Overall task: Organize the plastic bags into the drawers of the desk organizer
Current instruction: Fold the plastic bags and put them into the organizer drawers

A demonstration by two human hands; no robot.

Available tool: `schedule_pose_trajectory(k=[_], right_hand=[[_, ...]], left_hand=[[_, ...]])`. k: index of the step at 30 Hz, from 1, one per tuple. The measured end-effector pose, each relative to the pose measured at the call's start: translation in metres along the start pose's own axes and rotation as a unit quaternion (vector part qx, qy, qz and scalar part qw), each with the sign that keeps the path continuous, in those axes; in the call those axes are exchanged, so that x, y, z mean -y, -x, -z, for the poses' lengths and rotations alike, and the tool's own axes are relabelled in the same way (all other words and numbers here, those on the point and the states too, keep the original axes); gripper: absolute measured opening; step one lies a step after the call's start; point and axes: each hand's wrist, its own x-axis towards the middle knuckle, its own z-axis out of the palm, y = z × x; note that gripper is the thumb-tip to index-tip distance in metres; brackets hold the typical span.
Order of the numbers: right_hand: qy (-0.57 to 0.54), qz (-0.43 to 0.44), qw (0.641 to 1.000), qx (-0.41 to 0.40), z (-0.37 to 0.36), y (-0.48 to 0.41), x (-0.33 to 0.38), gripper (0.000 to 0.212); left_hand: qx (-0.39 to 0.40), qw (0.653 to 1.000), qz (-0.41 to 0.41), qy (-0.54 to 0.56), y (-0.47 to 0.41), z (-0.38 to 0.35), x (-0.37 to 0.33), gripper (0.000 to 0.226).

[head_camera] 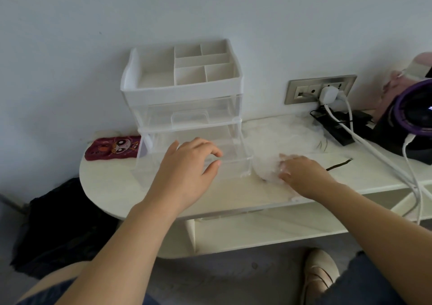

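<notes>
A desk organizer (182, 87) with a white divided top tray and two clear drawers stands on the white table (233, 194) against the wall. Its lower drawer (245, 164) is pulled out toward me. My left hand (184, 169) hovers over this drawer with fingers loosely curved, and I see nothing in it. Right of the organizer lies a heap of clear plastic bags (280, 138). My right hand (304, 176) rests on the near end of the heap, fingers curled into the plastic.
A red cartoon pouch (112, 148) lies left of the organizer. At the right are a wall socket (320, 89), a black power strip (336, 129), white cables (374, 150) and a purple-rimmed device (411, 117). A thin dark strip (339, 164) lies by the bags.
</notes>
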Motion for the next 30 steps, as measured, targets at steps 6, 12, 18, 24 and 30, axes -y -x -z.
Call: schedule_pose_trajectory(k=[6,12,18,24,30], right_hand=[[-0.016,-0.023,0.995,-0.099,0.000,0.007,0.001,0.027],[-0.024,-0.008,0.994,-0.109,0.021,0.027,0.008,0.027],[-0.358,-0.012,0.925,-0.126,0.059,0.047,0.020,0.022],[-0.660,-0.013,0.713,-0.234,0.079,0.051,0.051,0.020],[-0.609,0.090,0.715,-0.331,0.093,0.049,0.107,0.015]], left_hand=[[-0.001,1.000,-0.005,-0.002,0.000,-0.001,-0.003,0.017],[0.015,1.000,-0.002,-0.005,0.000,0.000,-0.002,0.014],[0.027,0.999,-0.007,-0.018,0.002,0.001,-0.002,0.011],[0.044,0.999,-0.009,-0.024,0.006,0.006,-0.005,0.014],[0.001,0.943,0.087,0.322,0.006,0.028,-0.002,0.044]])
